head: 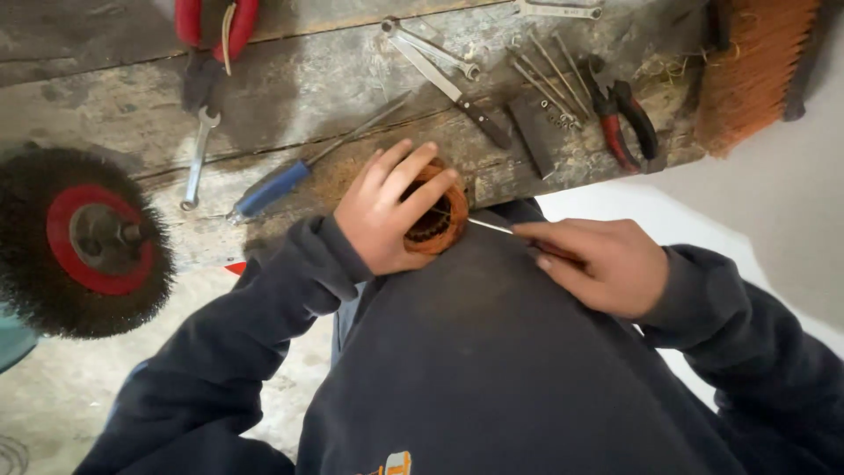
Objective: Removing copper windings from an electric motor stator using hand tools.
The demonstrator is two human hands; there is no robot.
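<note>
Two hands share the work: your left hand (387, 211) closes around the copper-wound coil (437, 218) at the desk (334, 79) edge to steady it, while your right hand (598, 262) pinches a thin metal pick (489, 226) reaching into its core.

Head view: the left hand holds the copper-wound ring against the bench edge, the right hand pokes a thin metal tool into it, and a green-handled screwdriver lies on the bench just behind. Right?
Not quite. The head view shows the screwdriver with a blue handle, not green. The rest holds: the left hand grips the copper-wound ring at the bench edge, and the right hand pokes the thin metal tool into it.
</note>
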